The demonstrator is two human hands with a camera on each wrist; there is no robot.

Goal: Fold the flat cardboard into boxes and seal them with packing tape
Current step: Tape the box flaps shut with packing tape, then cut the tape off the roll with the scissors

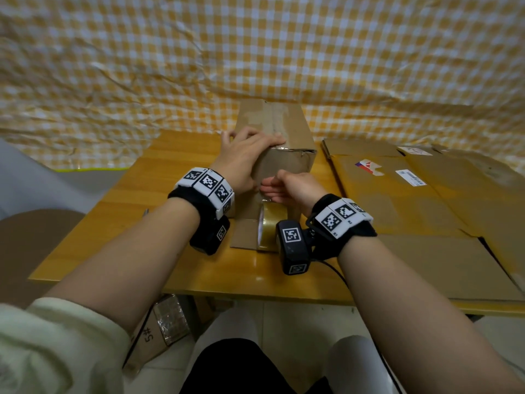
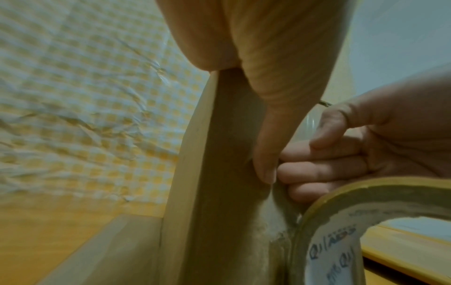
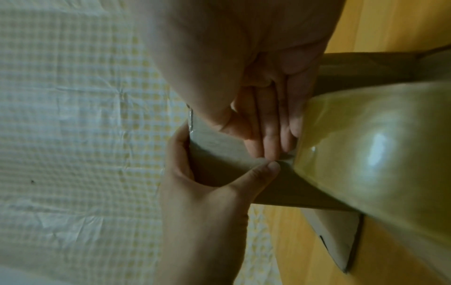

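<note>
A brown cardboard box (image 1: 287, 123) stands upright in the middle of the wooden table (image 1: 136, 223). My left hand (image 1: 244, 155) lies over its near top edge, fingers flat on top and thumb (image 2: 266, 154) straight down the front face. My right hand (image 1: 295, 186) presses its straight fingers (image 3: 270, 135) on the front face, tips meeting the left thumb (image 3: 263, 169). Just below them a roll of clear yellowish packing tape (image 1: 268, 226) stands on the box's lower flap (image 1: 244, 234). The roll (image 3: 378, 150) fills the right wrist view and its core (image 2: 341, 221) shows in the left wrist view.
Flattened cardboard sheets (image 1: 412, 200) with labels cover the right part of the table. A yellow checked cloth (image 1: 255, 52) hangs behind. Under the table's near edge lies a taped box (image 1: 162, 331). Bare wood shows to the left of the box.
</note>
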